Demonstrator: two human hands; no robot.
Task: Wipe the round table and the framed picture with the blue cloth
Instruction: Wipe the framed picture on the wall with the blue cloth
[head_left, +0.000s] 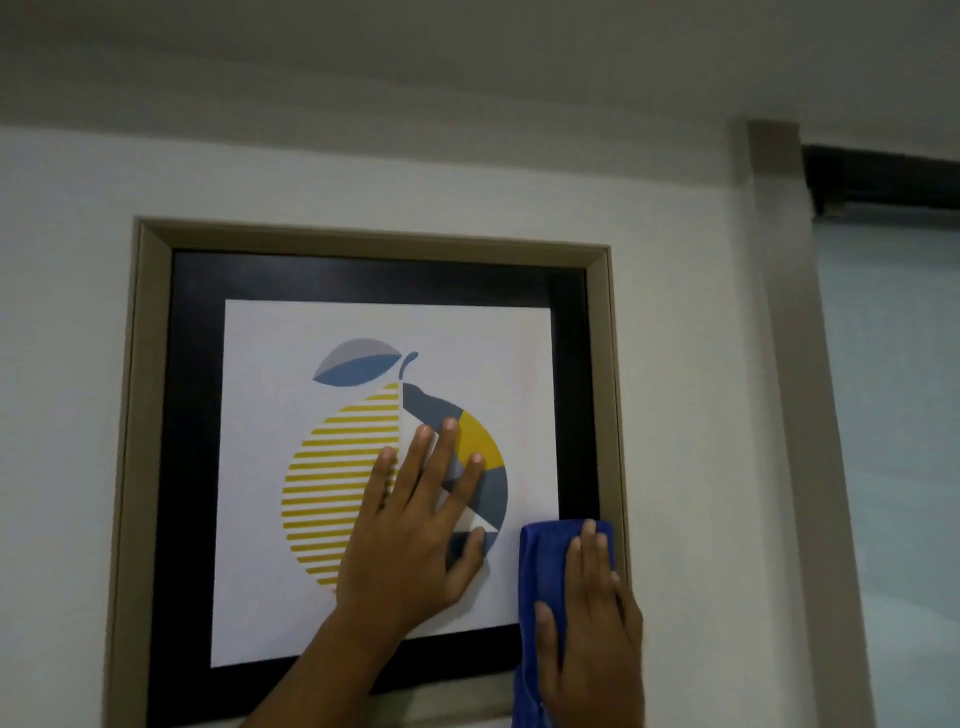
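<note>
White wall (675, 364), framed picture (363, 244), blue cloth (535, 597)

Dim, flat indoor light, soft focus overall, slight wide-angle bend at edges.

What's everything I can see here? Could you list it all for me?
framed picture: one, beige frame with a black border, white print of a striped yellow and blue-grey fruit; hanging on the wall, centre.
blue cloth: one, blue; pressed on the picture's lower right corner.
wall: one, white; behind the picture.
ceiling: one, white; top.
window: one, pale glass with a dark top rail; far right.
left hand: one; flat on the print, fingers spread.
right hand: one; flat on the cloth.
</note>
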